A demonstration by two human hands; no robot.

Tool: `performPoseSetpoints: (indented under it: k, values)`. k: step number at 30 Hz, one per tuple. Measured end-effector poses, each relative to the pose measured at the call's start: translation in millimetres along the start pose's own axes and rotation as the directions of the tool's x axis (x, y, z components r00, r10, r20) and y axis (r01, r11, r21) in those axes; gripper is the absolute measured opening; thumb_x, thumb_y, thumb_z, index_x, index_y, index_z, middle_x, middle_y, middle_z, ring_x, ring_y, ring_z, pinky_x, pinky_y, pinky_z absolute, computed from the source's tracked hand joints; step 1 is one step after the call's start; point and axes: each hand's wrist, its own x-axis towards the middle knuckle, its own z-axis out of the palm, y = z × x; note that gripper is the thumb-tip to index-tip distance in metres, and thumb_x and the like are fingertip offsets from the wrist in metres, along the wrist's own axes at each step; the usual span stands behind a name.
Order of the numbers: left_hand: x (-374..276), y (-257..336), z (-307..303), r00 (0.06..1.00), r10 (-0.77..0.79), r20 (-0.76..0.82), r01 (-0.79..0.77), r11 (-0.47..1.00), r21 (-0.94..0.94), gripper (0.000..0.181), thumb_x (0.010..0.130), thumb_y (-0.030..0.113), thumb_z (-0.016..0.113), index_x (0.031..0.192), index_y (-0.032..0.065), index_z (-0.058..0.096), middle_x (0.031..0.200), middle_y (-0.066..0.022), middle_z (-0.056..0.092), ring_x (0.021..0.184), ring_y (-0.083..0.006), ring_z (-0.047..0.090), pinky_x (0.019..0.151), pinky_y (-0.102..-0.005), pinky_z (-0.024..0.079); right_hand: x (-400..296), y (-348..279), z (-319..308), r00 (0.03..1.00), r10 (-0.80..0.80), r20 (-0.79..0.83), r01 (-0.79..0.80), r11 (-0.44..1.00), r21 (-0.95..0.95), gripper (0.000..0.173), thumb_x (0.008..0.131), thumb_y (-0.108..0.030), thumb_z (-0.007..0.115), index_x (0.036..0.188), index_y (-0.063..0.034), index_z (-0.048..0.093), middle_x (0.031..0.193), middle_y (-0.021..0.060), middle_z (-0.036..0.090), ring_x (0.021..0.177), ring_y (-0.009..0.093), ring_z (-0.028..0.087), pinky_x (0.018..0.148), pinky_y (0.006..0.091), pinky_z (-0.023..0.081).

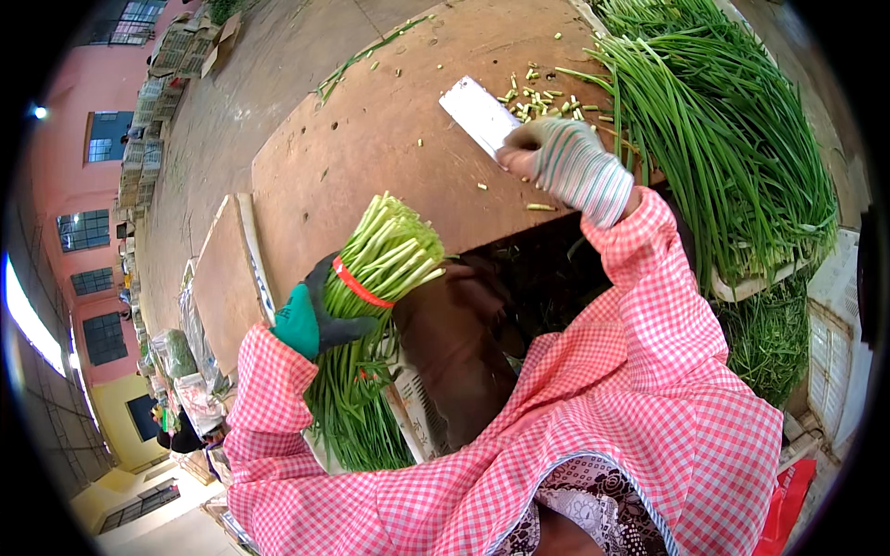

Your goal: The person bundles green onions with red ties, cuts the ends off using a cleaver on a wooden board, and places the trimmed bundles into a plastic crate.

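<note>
My left hand [325, 316], in a green and black coated glove, grips a thick bunch of garlic chives [396, 250]. A red band [358, 285] circles the bunch just above my fingers. The pale cut ends point up and away from me, while the leaves hang down below the hand. My right hand [573, 167], in a striped knit glove, is closed on a broad-bladed knife [480, 115]; its handle is hidden in the fist. The blade lies over the brown wooden board [375, 153], beside scattered short stalk ends [539, 101].
A large pile of loose chives [730, 132] covers the right side. Below my left hand, a white crate [417, 410] stands beside more greens [361, 431]. Trimmings [761, 340] lie low at right, near a red bag [786, 507]. Stacked crates [142, 153] line the far wall.
</note>
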Motion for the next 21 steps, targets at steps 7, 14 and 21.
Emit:
performPoseSetpoints:
  k: [7,14,21]
  values:
    - [-25,-25,52,1.000,-0.010,-0.010,0.010,1.000,-0.012,0.090,0.059,0.019,0.083,0.134,0.0020,0.037,0.123,-0.0103,0.055,0.112,-0.0198,0.052,0.097,-0.0372,0.041,-73,-71,54,0.951,-0.267,0.152,0.246,0.958,0.145,0.036,0.070,-0.033,0.073,0.087,-0.0021,0.067,0.084,0.0177,0.063,0.077,0.032,0.062,0.070,0.0369,0.049]
    - [-34,-28,74,0.993,0.070,-0.100,-0.055,0.988,0.143,0.090,0.057,0.022,0.081,0.134,0.0023,0.038,0.124,-0.0149,0.052,0.112,-0.0253,0.052,0.097,-0.0388,0.041,-96,-56,77,0.901,-0.418,-0.114,0.425,0.904,0.048,0.025,0.073,-0.027,0.071,0.071,-0.0038,0.062,0.073,0.0134,0.057,0.067,0.033,0.059,0.058,0.0396,0.045]
    - [-38,-28,85,0.970,0.133,-0.205,-0.045,0.922,0.384,0.094,0.054,0.027,0.083,0.134,0.0033,0.037,0.124,-0.0199,0.051,0.115,-0.0340,0.049,0.098,-0.0419,0.040,-113,-67,62,0.785,-0.588,-0.195,0.577,0.808,-0.113,0.019,0.070,-0.022,0.071,0.068,-0.0062,0.061,0.070,0.0107,0.057,0.063,0.031,0.059,0.055,0.0393,0.045]
